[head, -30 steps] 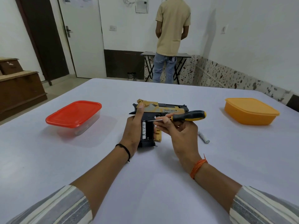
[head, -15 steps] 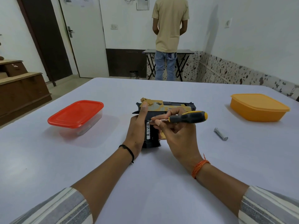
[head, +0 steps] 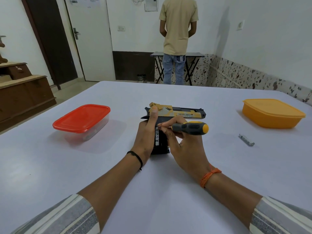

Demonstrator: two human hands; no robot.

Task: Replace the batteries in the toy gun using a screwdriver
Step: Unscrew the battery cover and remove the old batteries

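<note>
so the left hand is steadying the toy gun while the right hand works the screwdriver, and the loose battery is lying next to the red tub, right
Not quite. In the head view the loose battery lies near the orange tub, not the red one. The rest holds: left hand steadies the toy gun, right hand works the screwdriver.

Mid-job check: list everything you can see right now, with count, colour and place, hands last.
toy gun: 1, black and tan, table centre
battery in grip: 1, patterned, in the open grip
screwdriver: 1, grey and yellow handle, tip at the grip
loose battery: 1, silver, table right
red-lidded box: 1, clear, table left
orange box: 1, far right
table: 1, white
bystander: 1, beige shirt, back wall
left hand: holds the gun
right hand: grips the screwdriver
</note>
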